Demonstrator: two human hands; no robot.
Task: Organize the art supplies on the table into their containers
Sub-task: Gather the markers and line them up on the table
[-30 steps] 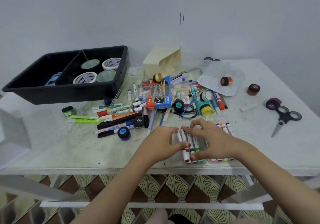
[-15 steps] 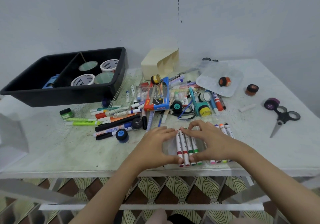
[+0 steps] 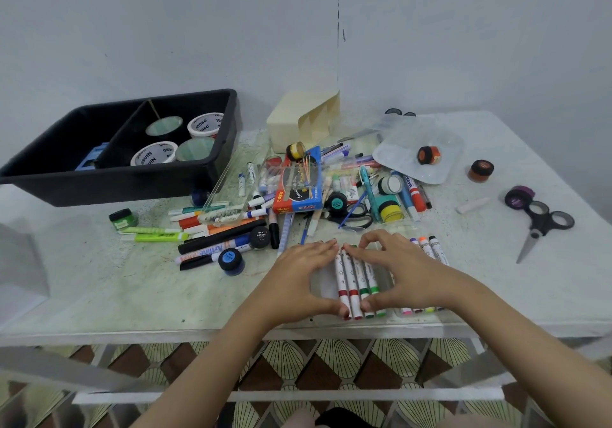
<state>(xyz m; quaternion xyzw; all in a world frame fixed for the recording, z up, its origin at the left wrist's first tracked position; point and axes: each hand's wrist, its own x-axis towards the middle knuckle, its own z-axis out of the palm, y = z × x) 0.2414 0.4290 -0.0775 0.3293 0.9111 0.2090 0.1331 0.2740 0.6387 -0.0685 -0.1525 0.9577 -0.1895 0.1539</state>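
My left hand (image 3: pixel 298 277) and my right hand (image 3: pixel 409 273) are both bare, with slim fingers and plain knuckles; the nails are too small to make out clearly. My left forearm (image 3: pixel 205 364) is bare and slender along all of it that shows, down to the bottom edge, and my right forearm (image 3: pixel 520 341) is bare the same way, out to the lower right corner. Low between them lies a strip of pale pinkish cloth (image 3: pixel 298 420) beside a dark patch (image 3: pixel 341 420); whether these are my clothes I cannot tell
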